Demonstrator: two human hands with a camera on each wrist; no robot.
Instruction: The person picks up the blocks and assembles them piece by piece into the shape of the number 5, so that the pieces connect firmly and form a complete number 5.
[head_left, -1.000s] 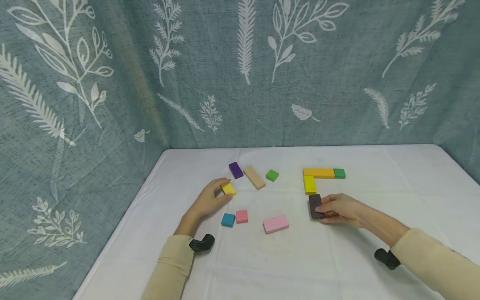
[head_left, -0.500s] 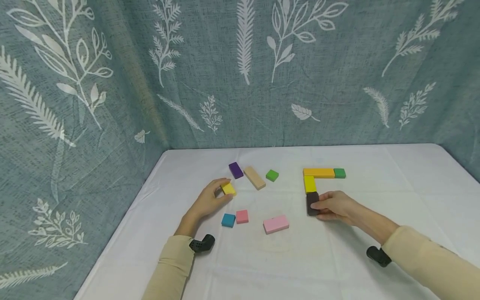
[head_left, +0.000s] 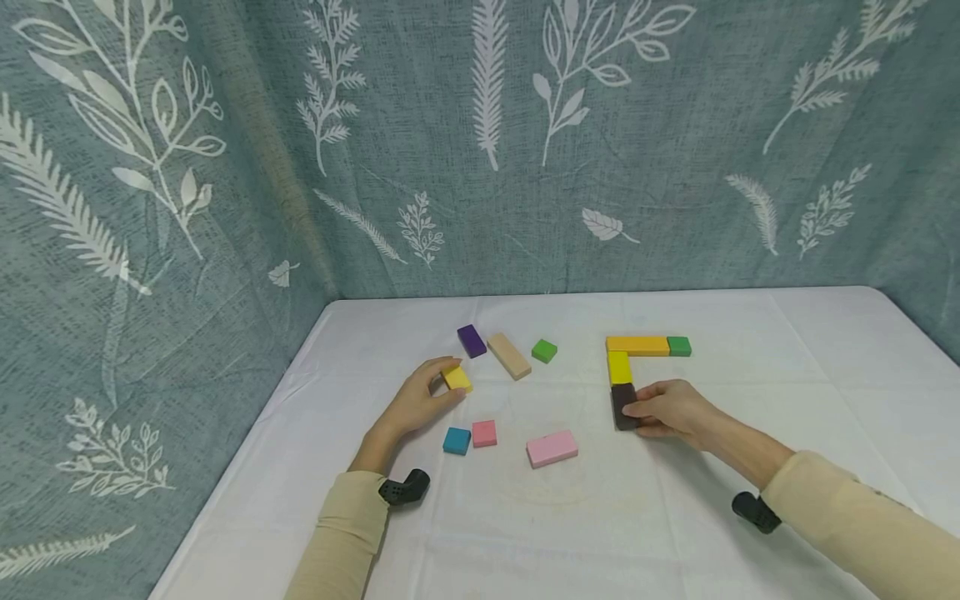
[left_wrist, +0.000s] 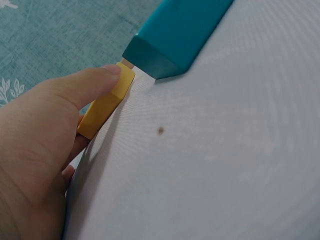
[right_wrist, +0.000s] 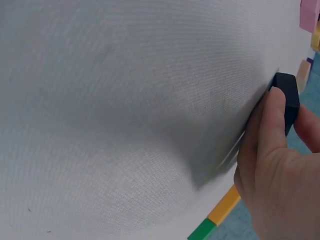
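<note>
In the head view, my right hand (head_left: 678, 411) grips a dark brown block (head_left: 622, 407) by its side. The block's far end meets the near end of a yellow block (head_left: 619, 367). That one adjoins an orange block (head_left: 637, 346), and a green block (head_left: 678, 346) sits at the orange one's right end, so together they make a bent line. On the left, my left hand (head_left: 420, 398) pinches a small yellow block (head_left: 457, 378) between thumb and fingers; the left wrist view shows the thumb on this yellow block (left_wrist: 106, 106).
Around the left hand lie a purple block (head_left: 472, 341), a beige block (head_left: 509, 356), a bright green block (head_left: 544, 351), a blue block (head_left: 457, 441) and a coral block (head_left: 484, 432). A pink block (head_left: 552, 448) lies mid-table on the white cloth (head_left: 555, 533).
The right hand has brought the dark brown block slightly left and away from me, against the yellow block, where it was tilted and apart before. The left hand has stayed put.
</note>
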